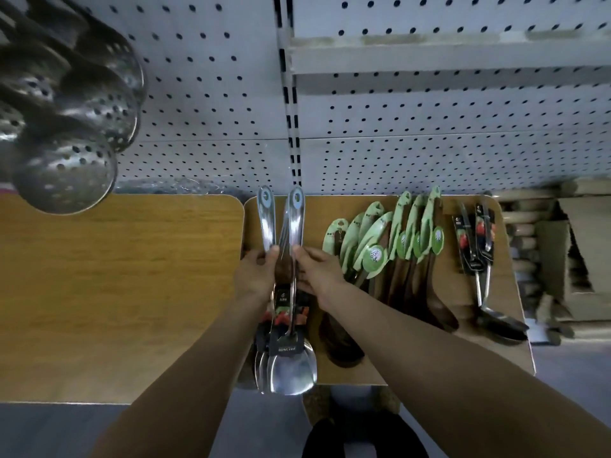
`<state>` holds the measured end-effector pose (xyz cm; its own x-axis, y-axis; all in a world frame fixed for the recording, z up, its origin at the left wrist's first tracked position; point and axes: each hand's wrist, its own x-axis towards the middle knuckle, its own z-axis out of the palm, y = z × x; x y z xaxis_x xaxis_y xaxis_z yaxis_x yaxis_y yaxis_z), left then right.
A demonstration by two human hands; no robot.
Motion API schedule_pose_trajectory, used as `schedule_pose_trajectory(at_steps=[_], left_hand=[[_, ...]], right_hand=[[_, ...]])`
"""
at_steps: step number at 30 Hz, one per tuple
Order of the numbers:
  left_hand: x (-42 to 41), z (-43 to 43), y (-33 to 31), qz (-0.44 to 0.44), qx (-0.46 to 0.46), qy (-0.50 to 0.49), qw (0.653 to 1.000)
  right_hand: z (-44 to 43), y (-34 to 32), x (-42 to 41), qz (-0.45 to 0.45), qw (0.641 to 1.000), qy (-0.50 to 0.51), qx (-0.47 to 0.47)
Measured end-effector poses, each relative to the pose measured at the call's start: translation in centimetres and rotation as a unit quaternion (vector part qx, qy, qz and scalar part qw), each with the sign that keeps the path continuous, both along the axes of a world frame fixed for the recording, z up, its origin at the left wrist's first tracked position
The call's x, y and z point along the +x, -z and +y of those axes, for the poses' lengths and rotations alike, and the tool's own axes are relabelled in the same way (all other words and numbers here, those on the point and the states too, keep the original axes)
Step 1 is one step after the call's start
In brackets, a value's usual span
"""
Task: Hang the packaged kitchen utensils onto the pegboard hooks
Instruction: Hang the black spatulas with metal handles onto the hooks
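A bunch of steel spatulas (pixel 287 365) with dark label sleeves lies along the left side of the small wooden table (pixel 509 342), handles toward the pegboard (pixel 429 133). My left hand (pixel 256 271) grips the handles from the left, thumb on the leftmost handle. My right hand (pixel 317 267) pinches another handle (pixel 295 216) from the right. To the right lie green-carded dark utensils (pixel 383 246) and two black-packaged ladles (pixel 479 246).
Perforated steel skimmers (pixel 69 133) hang at the upper left in front of the pegboard. A larger wooden table (pixel 115 285) stands on the left. A shelf bracket (pixel 429 56) crosses the upper right. Cardboard boxes (pixel 568 252) sit at the far right.
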<state>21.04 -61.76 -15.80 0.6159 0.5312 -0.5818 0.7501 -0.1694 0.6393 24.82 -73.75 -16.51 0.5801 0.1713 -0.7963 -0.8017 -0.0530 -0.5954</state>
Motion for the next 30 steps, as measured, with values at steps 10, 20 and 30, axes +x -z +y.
schedule_pose_trajectory(at_steps=[10, 20, 30], left_hand=[[-5.7, -0.7, -5.2, -0.085, 0.037, 0.027, 0.995], [-12.6, -6.0, -12.9, -0.146, 0.052, 0.0, 0.988], [-19.4, -26.7, -26.9, -0.27, -0.011, 0.063, 0.961]], right_hand=[[0.1, -4.0, -5.3, -0.067, 0.998, 0.012, -0.017], [-6.3, -10.2, -9.9, -0.178, 0.983, -0.036, 0.001], [-29.5, -26.6, -16.3, -0.333, 0.942, 0.049, -0.006]])
